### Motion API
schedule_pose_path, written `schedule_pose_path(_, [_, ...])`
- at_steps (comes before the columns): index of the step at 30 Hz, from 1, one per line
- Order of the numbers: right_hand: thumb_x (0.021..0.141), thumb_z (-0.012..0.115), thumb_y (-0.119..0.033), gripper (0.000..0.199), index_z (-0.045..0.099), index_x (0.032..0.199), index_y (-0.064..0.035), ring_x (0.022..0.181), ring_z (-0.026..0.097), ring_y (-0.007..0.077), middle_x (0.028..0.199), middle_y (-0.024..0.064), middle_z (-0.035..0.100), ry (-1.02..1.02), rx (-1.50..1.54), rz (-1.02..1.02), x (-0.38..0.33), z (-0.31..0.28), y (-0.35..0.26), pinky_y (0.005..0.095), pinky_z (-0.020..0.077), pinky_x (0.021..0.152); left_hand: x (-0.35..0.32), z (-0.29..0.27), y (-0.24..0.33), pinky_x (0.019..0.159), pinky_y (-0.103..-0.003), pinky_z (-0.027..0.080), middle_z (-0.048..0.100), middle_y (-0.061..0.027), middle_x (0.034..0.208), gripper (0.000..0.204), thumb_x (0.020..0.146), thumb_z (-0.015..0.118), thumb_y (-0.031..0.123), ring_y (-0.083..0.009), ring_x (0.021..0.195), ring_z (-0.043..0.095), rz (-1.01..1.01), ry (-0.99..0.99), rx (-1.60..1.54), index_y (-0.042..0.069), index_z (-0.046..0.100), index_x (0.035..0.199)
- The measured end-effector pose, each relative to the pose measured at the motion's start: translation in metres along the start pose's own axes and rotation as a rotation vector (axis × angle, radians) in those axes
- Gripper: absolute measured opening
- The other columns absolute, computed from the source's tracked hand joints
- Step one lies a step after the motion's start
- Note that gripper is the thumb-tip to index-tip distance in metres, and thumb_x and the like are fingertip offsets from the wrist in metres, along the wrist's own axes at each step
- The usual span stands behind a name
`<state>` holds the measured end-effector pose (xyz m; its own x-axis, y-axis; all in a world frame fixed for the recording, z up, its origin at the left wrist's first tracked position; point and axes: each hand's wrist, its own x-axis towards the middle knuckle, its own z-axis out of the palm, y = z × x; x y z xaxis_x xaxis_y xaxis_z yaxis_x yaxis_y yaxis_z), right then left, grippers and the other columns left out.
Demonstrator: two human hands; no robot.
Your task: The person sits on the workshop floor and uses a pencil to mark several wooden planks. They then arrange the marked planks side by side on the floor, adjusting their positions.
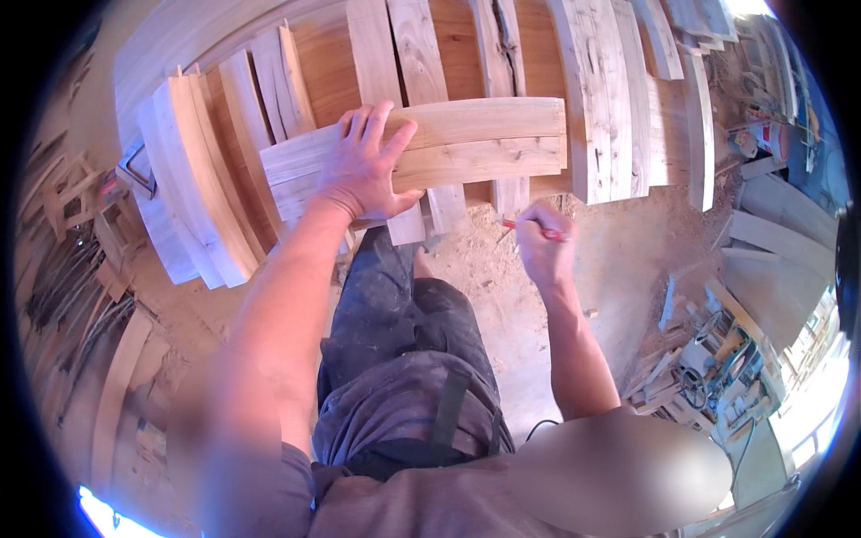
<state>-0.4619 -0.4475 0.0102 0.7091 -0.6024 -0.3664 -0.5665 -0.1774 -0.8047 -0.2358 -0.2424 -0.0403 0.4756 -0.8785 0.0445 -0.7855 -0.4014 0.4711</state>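
Note:
My left hand (368,166) spans two pale wooden boards (480,134) that lie side by side across a row of other planks. Its fingertips reach the far edge and its thumb lies at the near edge. In my right hand (549,242), slightly blurred, is a slim red pencil (554,235), pinched between closed fingers. The pencil's tip points left, just off the near edge of the planks, apart from the two boards. Beneath the pair, several planks (601,108) stretch away from me over a browner wood surface (325,63).
A metal clamp-like frame (136,169) sits at the stack's left end. Offcuts and thin strips (67,260) are piled on the left floor. Sawdust covers the floor (502,305) by my legs. At lower right are power tools (700,363) and scraps; large panels (780,242) lean farther right.

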Motion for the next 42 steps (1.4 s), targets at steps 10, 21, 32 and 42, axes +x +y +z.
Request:
schedule_pose_path(10, [0.101, 0.055, -0.027, 0.026, 0.069, 0.1, -0.0049, 0.081, 0.055, 0.011, 0.091, 0.0019, 0.062, 0.25, 0.245, 0.348, 0.118, -0.027, 0.057, 0.0286, 0.0473, 0.068, -0.003, 0.0, 0.008, 0.123, -0.059, 0.024, 0.043, -0.0178, 0.154, 0.088, 0.055, 0.09, 0.038, -0.039, 0.146, 0.035, 0.04, 0.091, 0.022, 0.009, 0.062, 0.133])
schedule_pose_path(21, [0.105, 0.056, -0.025, 0.048, 0.052, 0.149, -0.0056, 0.12, 0.056, 0.0151, 0.133, 0.0062, 0.062, -0.031, 0.396, -0.003, 0.058, -0.039, 0.093, 0.0288, 0.0493, 0.093, -0.062, 0.013, 0.044, 0.12, -0.058, 0.029, 0.04, -0.0193, 0.159, 0.088, 0.064, 0.092, 0.029, -0.0434, 0.147, 0.033, -0.021, 0.21, -0.008, 0.013, 0.054, 0.141])
schedule_pose_path(32, [0.093, 0.055, -0.008, 0.058, 0.048, 0.151, -0.0011, 0.138, 0.048, 0.0223, 0.144, 0.0109, 0.055, -0.144, 0.664, 0.003, 0.04, -0.046, 0.09, 0.0343, 0.0305, 0.119, -0.174, -0.011, -0.005, 0.112, -0.047, 0.041, 0.051, -0.0211, 0.146, 0.097, 0.069, 0.095, 0.021, -0.0401, 0.136, 0.048, -0.639, 0.22, 0.036, 0.001, 0.045, 0.15])
schedule_pose_path(42, [0.093, 0.056, -0.006, 0.065, 0.041, 0.156, 0.0026, 0.142, 0.044, 0.0242, 0.152, 0.0153, 0.05, -0.147, 0.739, 0.192, 0.031, -0.042, 0.083, 0.0387, 0.0264, 0.123, -0.173, -0.01, -0.012, 0.106, -0.045, 0.049, 0.06, -0.0183, 0.137, 0.1, 0.064, 0.097, 0.014, -0.0367, 0.128, 0.057, -0.697, 0.106, -0.037, 0.003, 0.047, 0.15])
